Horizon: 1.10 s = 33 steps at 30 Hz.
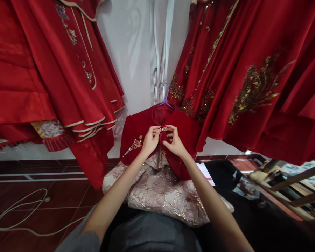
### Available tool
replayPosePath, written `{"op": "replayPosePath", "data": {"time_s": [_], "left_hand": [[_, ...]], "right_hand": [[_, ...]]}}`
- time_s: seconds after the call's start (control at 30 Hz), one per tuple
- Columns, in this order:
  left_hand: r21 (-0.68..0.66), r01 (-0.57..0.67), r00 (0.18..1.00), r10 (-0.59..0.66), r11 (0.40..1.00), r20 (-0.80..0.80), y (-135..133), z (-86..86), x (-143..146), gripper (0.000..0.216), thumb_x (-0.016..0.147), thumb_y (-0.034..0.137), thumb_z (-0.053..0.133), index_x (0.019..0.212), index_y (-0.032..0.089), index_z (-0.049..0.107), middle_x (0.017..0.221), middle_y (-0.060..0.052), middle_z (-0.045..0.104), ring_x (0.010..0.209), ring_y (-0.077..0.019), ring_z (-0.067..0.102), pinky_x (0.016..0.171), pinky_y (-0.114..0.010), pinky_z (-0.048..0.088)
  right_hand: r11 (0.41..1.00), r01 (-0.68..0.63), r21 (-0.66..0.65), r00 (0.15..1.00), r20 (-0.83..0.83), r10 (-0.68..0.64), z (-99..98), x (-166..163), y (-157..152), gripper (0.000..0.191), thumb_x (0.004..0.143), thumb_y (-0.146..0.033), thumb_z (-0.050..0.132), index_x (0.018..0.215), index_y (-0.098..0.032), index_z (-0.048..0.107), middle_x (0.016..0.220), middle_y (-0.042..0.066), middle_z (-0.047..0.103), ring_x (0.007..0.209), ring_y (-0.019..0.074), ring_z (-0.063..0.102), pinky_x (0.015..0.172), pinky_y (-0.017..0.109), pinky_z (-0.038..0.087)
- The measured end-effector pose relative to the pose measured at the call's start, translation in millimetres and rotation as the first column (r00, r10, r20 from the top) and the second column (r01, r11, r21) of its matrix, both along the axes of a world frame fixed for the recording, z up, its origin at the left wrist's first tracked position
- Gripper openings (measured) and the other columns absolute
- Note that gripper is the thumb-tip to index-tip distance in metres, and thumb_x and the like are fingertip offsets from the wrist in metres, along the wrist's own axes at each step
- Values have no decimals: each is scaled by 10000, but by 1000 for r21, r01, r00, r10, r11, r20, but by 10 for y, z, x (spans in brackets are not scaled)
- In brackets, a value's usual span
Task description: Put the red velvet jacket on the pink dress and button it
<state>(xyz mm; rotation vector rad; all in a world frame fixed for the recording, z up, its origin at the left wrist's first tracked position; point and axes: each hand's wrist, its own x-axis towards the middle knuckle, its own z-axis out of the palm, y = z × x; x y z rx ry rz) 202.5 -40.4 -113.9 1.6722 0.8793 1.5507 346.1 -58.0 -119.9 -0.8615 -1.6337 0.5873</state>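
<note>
A small red velvet jacket hangs on a purple hanger in front of me, over a pale brocade skirt. It has gold embroidery on its left front. My left hand and my right hand meet at the collar opening. Both pinch a small gold clasp between fingertips, one hand on each side of the front edge.
Red embroidered robes hang at the left and right against a white wall. A white cable lies looped on the dark red tiled floor. A phone rests on a black surface, and a wooden frame stands at the right.
</note>
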Motion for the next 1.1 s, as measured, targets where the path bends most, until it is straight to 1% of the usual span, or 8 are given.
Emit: {"op": "replayPosePath", "data": {"time_s": [0.13,0.23,0.37,0.47,0.57,0.7,0.9,1.1], "left_hand": [[-243,145,972,-92,959,217,-142,-99,16,268,957,363,412,1116,157,476,1064,-139,682,919,-177,683,828,-361,551],[-368,183,973,-113,912,203,-278,-98,33,373,949,463,405,1154,163,488,1170,-168,658,1105,-212,630,930,-364,503],[-436,268,963,-227,859,144,-459,-65,51,530,941,574,299,1136,175,590,1315,-152,581,1235,-232,543,945,-336,490],[-453,177,984,-159,874,77,-595,-94,27,451,902,541,454,1118,181,616,1250,-139,629,1142,-241,609,869,-329,525],[-439,122,992,-109,890,56,-706,-164,-29,411,802,343,671,1161,172,569,1130,-121,685,932,-205,684,744,-294,556],[-426,89,995,-63,900,74,-782,-202,-145,341,810,250,649,1128,156,570,992,-76,706,795,-150,683,661,-246,563],[-424,86,995,-61,902,73,-768,-166,-330,193,851,293,599,953,145,668,883,-52,726,711,-145,690,723,-295,596],[-471,141,983,-180,871,-39,-725,-56,-495,236,699,333,763,822,136,723,745,-65,737,692,-186,704,710,-326,600]], "right_hand": [[988,-42,-150,995,79,54,5,211,-226,630,678,-167,635,1246,-233,372,1055,53,558,947,180,584,827,360,506],[941,-136,-309,990,-85,115,96,382,-338,550,720,-265,672,1198,-245,401,878,-9,582,796,144,622,815,352,528],[909,-235,-344,971,-123,205,242,496,-510,440,742,-316,689,1138,-243,511,988,36,645,911,164,649,911,379,519],[921,-243,-304,969,-40,243,320,499,-634,338,764,-314,681,1077,-224,588,1115,76,641,1039,191,624,942,383,517],[918,-215,-333,971,23,236,344,449,-711,261,787,-334,663,1008,-208,606,995,64,652,847,168,651,734,334,587],[857,-257,-446,945,69,319,240,264,-719,285,801,-400,645,979,-188,577,793,17,618,635,132,626,577,298,577],[933,-121,-340,988,53,148,-76,-127,-590,371,732,-430,705,948,-188,526,705,-15,587,613,125,601,578,273,554],[923,-141,-359,990,-23,142,-194,-227,-544,327,707,-380,704,908,-196,524,760,-4,598,635,130,618,575,278,554]]}}
